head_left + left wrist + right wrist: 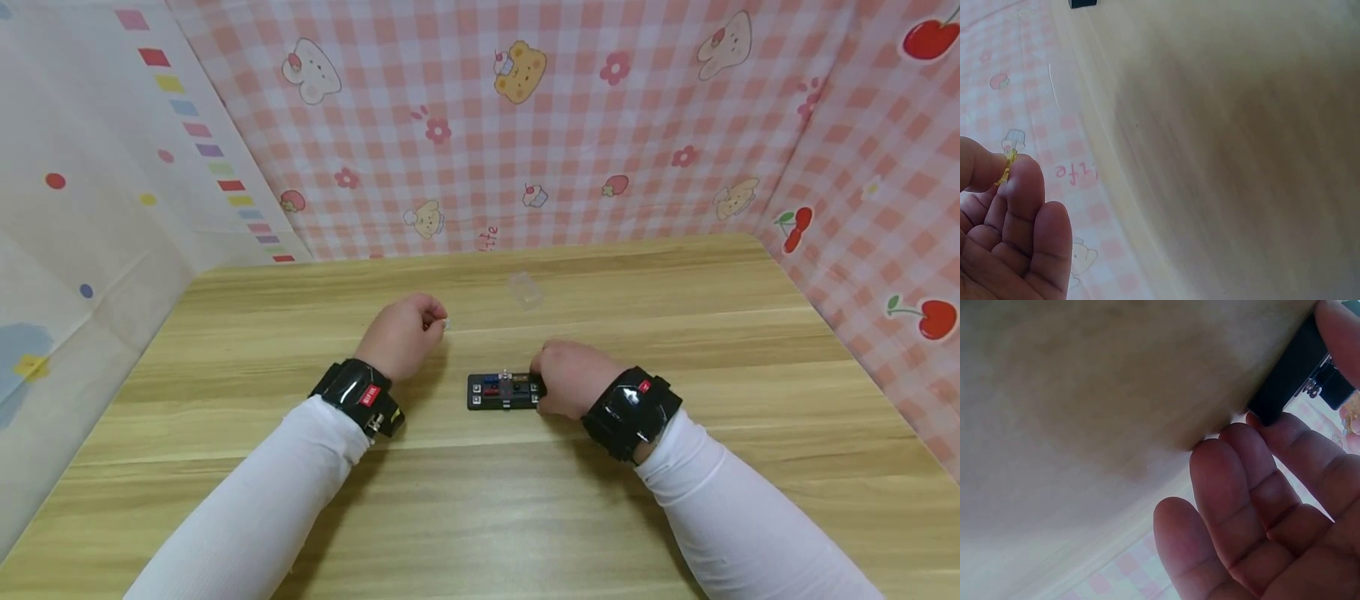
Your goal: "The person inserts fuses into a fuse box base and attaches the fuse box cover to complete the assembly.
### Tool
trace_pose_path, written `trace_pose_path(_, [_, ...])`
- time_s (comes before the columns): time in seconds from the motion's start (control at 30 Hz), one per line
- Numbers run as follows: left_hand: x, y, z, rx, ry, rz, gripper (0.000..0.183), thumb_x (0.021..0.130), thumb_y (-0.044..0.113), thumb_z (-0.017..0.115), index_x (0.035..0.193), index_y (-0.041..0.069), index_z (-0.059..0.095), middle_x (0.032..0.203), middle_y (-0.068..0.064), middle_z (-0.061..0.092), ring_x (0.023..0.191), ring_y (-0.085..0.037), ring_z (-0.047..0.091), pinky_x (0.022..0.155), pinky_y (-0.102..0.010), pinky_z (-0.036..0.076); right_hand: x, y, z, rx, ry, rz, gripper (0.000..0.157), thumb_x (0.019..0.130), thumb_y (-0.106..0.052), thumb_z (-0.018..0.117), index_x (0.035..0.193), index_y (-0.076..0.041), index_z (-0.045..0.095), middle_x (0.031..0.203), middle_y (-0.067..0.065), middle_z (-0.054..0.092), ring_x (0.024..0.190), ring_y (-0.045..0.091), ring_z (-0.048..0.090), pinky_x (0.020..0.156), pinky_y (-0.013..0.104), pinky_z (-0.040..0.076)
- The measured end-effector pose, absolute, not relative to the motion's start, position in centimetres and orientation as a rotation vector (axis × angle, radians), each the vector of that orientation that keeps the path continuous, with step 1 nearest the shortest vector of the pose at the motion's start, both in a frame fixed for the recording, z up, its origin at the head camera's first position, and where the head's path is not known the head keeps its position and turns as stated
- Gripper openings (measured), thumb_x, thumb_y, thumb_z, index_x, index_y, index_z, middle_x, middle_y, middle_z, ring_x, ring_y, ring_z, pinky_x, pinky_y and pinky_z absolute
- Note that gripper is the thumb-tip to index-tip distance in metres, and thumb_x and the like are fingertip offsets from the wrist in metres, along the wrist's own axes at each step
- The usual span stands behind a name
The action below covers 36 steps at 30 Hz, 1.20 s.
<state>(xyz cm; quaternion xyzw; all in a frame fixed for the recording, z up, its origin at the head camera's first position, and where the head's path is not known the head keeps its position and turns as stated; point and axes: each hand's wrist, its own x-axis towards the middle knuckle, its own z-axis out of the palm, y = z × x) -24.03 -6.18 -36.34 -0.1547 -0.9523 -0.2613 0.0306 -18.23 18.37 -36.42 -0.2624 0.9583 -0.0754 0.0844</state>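
Both arms reach forward, forearms angled inward, white sleeves (258, 508) ending near wrists, black band (358, 393) on left wrist, another (632, 412) on right. Left hand (402, 336) farther forward, thumb and index tip pinched, other fingers bent. Right hand (573, 379) nearer body, back upward, thumb opposed to index in grip, remaining fingers loosely bent. Hands apart.

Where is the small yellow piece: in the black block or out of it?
Out: the left hand pinches the small yellow piece, apart from the black block, which the right hand grips.
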Motion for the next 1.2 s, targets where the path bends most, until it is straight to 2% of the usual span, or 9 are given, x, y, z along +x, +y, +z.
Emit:
trace_pose_path(0.57, [-21.7,-4.4,-36.1,-0.667,-2.877,-0.86,0.007,0.087,0.011,0.063,0.094,0.013,0.065,0.087,0.004,0.065,0.077,-0.006,0.055,0.073,-0.03,0.05,-18.3,18.4,-36.4,-0.789,2.869,-0.232,0.023,0.066,-0.021,0.08,0.083,-0.011,0.067,0.08,0.0,0.055,0.066,0.014,0.05,0.061,0.03,0.046])
trace_pose_path(1.2, [-19.5,-2.8,-36.4,-0.772,-2.856,-0.89,0.007,0.087,0.012,0.063,0.092,0.016,0.063,0.082,0.008,0.063,0.072,-0.003,0.054,0.068,-0.027,0.05,-18.4,18.4,-36.4,-0.763,2.854,-0.228,0.022,0.066,-0.021,0.079,0.081,-0.012,0.066,0.079,0.0,0.054,0.066,0.015,0.049,0.06,0.031,0.045])
